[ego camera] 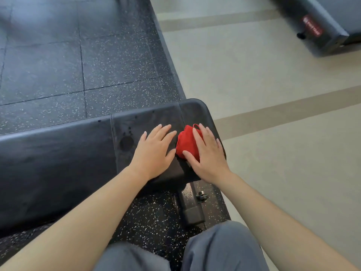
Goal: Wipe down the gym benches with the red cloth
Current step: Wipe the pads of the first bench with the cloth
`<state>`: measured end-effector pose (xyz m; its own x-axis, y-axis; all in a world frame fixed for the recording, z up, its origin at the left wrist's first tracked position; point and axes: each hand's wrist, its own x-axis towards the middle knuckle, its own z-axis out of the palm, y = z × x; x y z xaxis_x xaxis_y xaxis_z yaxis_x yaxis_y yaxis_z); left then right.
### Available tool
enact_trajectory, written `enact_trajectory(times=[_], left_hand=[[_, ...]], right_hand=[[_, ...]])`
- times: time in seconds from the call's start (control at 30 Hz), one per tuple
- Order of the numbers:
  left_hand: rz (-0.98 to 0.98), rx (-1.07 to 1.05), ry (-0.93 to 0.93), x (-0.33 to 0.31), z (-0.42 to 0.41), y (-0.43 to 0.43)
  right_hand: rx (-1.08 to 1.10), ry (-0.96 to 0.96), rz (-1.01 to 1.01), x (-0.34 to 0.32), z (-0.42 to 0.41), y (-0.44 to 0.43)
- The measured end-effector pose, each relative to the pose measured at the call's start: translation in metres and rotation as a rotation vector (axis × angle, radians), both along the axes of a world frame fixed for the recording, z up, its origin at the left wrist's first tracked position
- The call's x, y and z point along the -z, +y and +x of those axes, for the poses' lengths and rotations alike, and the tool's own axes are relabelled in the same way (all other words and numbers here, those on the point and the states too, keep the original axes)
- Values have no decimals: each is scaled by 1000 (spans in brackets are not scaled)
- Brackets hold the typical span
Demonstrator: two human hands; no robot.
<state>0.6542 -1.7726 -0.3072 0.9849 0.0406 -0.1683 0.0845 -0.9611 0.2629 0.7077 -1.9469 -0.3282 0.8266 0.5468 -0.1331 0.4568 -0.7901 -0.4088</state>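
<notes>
Right hand [207, 153] presses the red cloth [185, 141], fingers [202, 133] straight, apparently ungripped; left hand [154, 151] rests flat on the worktop [58, 153]; overlapping strokes advised.

The right grip [209, 153] presses flat on the red cloth [186, 142] at the end of the black worktop [58, 153]; the left grip [154, 151] lies flat just beside it, fingers straight.

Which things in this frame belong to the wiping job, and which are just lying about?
Job: red cloth under the right hand; black bench pad, with the left hand flat on it.
Bystanders: grey equipment with a red label, top right; knob below the pad; speckled rubber floor.
</notes>
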Motion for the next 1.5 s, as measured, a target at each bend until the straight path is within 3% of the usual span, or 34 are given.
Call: enact_trajectory(times=[0.2, 0.47, 0.63, 0.77, 1.03, 1.3, 1.5], left_hand=[[81, -31, -68, 40, 6, 5], [93, -78, -151, 58, 6, 0], [71, -96, -119, 57, 7, -3], [103, -100, -138, 64, 7, -4], [119, -117, -179, 66, 7, -4], [102, -119, -182, 65, 8, -3], [107, -97, -137, 64, 9, -2]], right_hand=[[9, -146, -41, 27, 14, 17], [54, -283, 216, 45, 9, 10], [24, -273, 123, 35, 7, 4], [-41, -271, 247, 35, 10, 14], [-23, -178, 186, 34, 60, 26], [-119, -264, 219, 37, 8, -11], [-62, -174, 282, 25, 46, 13]])
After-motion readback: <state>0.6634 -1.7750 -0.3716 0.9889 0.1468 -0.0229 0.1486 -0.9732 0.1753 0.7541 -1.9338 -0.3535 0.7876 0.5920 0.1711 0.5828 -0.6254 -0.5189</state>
